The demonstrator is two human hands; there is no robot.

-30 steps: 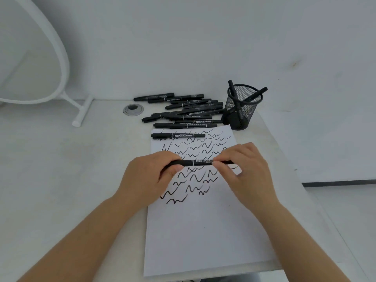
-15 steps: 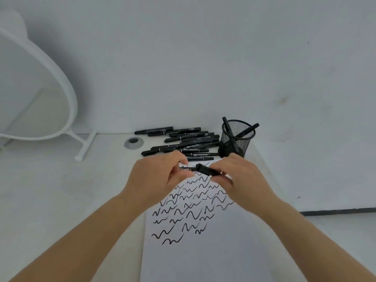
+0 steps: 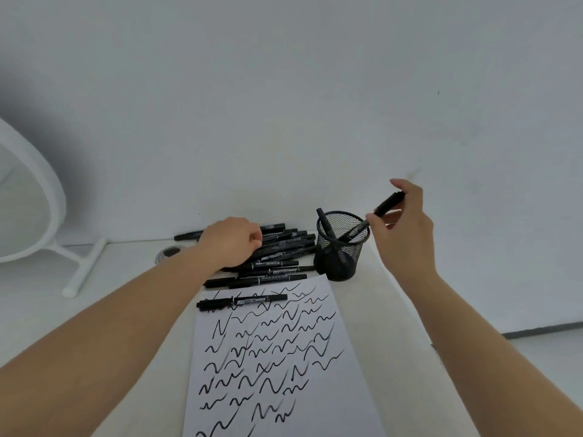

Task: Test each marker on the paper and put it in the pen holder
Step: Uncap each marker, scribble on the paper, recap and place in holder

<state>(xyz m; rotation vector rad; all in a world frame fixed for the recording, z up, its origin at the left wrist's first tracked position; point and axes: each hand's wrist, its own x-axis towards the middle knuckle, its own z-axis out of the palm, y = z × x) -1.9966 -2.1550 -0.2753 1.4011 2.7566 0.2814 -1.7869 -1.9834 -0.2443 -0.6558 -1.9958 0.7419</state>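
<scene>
In the head view, the right hand (image 3: pixel 407 234) pinches a marker (image 3: pixel 387 205) in its fingers (image 3: pixel 375 219), tip tilted down over the pen holder (image 3: pixel 342 247) to drop it in. The left hand (image 3: pixel 232 244) curls onto the marker pile (image 3: pixel 284 250), probably for the next one; whether these fingers grip one, I cannot tell.

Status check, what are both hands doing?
Right hand holds marker above pen holder. Left hand on marker pile, grip hidden. Path clear.
</scene>
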